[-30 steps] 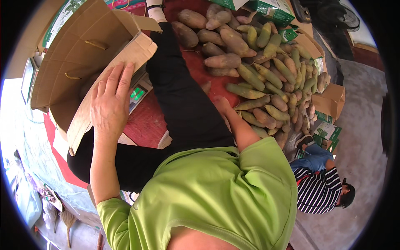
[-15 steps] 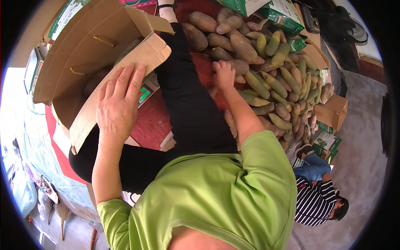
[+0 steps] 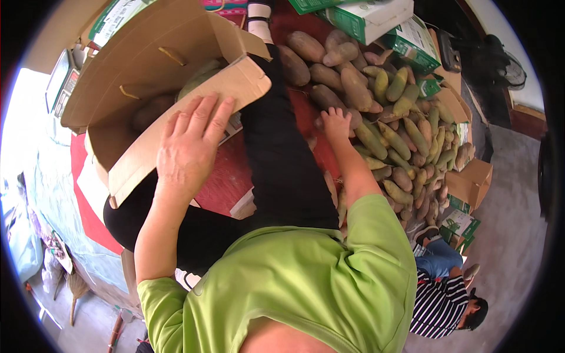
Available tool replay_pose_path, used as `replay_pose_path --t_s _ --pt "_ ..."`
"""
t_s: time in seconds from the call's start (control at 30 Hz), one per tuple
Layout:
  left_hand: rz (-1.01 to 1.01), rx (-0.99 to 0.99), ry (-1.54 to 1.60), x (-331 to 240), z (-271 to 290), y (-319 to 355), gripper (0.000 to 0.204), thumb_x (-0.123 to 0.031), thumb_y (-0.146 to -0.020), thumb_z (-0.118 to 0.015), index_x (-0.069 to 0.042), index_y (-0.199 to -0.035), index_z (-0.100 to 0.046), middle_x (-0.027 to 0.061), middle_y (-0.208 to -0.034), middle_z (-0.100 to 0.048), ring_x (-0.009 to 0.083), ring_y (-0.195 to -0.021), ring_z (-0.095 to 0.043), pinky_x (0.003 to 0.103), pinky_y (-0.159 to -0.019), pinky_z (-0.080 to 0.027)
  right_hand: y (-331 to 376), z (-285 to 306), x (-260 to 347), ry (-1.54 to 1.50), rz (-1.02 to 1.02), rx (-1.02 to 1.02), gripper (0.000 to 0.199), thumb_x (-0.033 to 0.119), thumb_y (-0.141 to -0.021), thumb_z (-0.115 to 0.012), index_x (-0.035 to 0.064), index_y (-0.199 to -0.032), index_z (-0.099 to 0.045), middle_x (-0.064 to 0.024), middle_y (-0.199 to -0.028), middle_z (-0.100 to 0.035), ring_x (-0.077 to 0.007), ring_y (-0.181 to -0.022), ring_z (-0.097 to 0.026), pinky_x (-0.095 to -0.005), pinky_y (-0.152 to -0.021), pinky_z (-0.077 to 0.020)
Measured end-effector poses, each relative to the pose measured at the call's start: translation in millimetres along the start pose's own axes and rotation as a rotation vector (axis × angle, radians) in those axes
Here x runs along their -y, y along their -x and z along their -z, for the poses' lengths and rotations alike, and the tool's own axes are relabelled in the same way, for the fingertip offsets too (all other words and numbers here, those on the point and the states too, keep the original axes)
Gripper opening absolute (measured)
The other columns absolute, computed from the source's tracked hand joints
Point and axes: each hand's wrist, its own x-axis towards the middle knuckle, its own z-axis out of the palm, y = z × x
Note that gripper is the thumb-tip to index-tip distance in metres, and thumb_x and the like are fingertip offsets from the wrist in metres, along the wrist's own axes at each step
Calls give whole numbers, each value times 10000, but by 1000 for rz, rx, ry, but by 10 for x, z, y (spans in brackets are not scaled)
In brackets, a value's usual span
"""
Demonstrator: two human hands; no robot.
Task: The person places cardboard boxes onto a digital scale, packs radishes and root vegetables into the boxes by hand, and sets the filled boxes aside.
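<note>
I see the open brown corrugated cardboard box [image 3: 159, 82] tilted at the upper left, its mouth facing the wearer, brown tubers dimly visible inside. My left hand [image 3: 189, 147] lies flat on the near flap of the box, fingers spread and apart, pressing on the cardboard rather than gripping it. My right hand [image 3: 335, 122] reaches up the middle to the near edge of the heap of long brown and green-yellow tubers [image 3: 382, 112]; its fingers curl down onto one brown tuber there, though I cannot tell whether they have closed around it. The heap lies on a red floor mat [image 3: 226, 176] and runs from the top centre down the right side. The wearer's black trouser leg [image 3: 276, 159] crosses the mat between box and heap. Green-and-white printed cartons [image 3: 376, 15] stand at the top edge. A seated person in a striped shirt [image 3: 438, 306] occupies the lower right corner.
</note>
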Motion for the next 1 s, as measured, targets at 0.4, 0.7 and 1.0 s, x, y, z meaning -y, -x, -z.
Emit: replay_pose_path --t_s 0.4,0.7,1.0 --pt "-29 -24 58 20 2 55 510 -109 -828 -546 -136 -1333 -481 82 -1279 -527 270 -1185 -504 436 -976 -412 362 35 -703 -991 -394 -373 668 88 -652 -789 107 -1261 -515 -88 -1232 -535 -282 -1131 -514 -403 -960 -417" --pt "-58 -46 42 46 32 94 520 -120 -816 -548 -92 -1329 -472 124 -1255 -522 294 -1163 -504 437 -932 -427 356 1957 -272 -1775 -92 -590 612 35 -764 -733 -43 -1300 -447 -124 -1226 -542 -211 -1126 -530 -334 -996 -400" --pt "-28 -7 83 23 23 58 592 -134 -791 -647 -147 -1354 -463 78 -1307 -519 276 -1198 -492 426 -998 -404 153 3523 528 -2035 604 -658 579 -21 -746 -733 -7 -1265 -478 -82 -1133 -593 -181 -1038 -579 -318 -937 -456"
